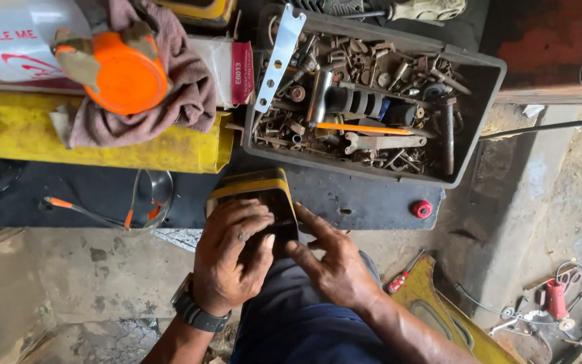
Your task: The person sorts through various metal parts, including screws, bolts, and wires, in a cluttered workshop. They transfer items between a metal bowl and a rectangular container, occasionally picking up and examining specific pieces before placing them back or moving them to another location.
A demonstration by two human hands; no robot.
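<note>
Both hands are working on a small yellow-and-black housing (259, 199) resting against the person's lap at the edge of the dark desk (365, 202). The left hand (230, 259) is wrapping over the housing's near side, fingers curled down onto it, gripping it steady. The right hand (335, 266) is lying beside it with fingers stretched toward the black opening, fingertips touching the rim; whether it is pinching a small part there cannot be told. To do this well, judging from the grip: the left hand should be keeping the housing braced on the knee so it is not twisting, while the right fingers are working lightly at the opening. A grey tray of rusty bolts and fittings (469, 128) is sitting just beyond on the desk, safety glasses (146, 202) to the left, a red knob (422, 209) to the right. A red-handled screwdriver (402, 275) is lying on the floor near the right wrist, a yellow panel (432, 303) beside it.
</note>
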